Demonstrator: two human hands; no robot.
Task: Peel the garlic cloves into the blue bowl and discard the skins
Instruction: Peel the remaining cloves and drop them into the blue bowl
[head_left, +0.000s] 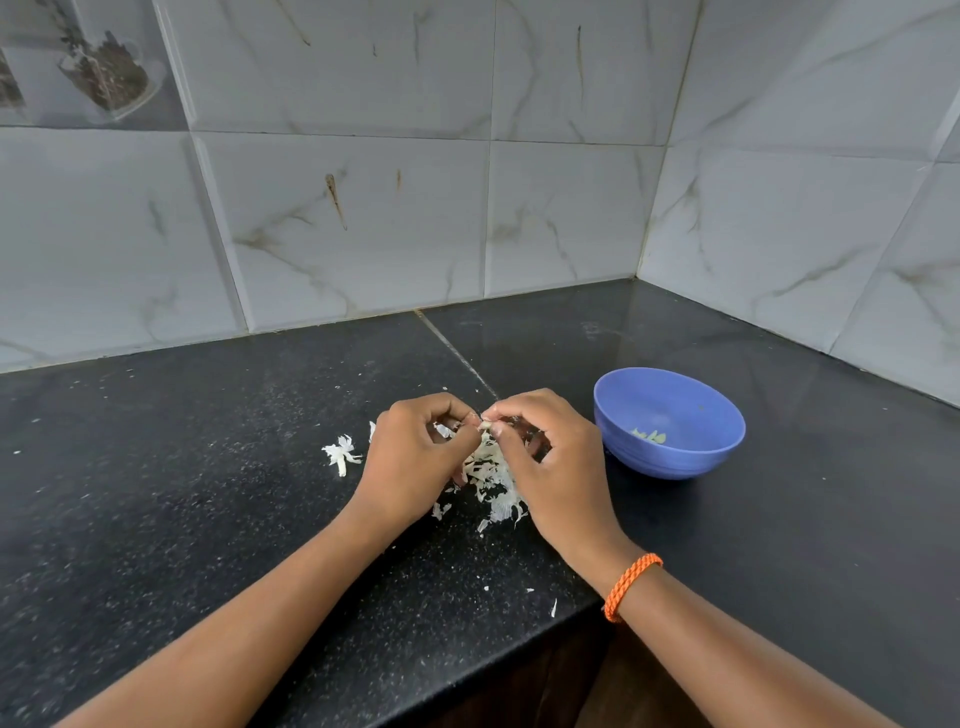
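Both hands meet over the dark tabletop (208, 467), and the grip is a shared pinch: the left hand (415, 457) and the right hand (550, 467) each have thumb and fingertips curled tight on one small garlic clove (485, 425), held between them just above a heap of skins (493, 483). The clove looks small, light and firm, its papery skin brittle and likely to tear in flakes; taking it at the tip and working a nail under the edge seems the sensible hold. A smaller tuft of skin (340, 453) lies to the left. The blue bowl (670, 421) stands just right of the right hand, with a few pale peeled pieces (649, 435) at its bottom.
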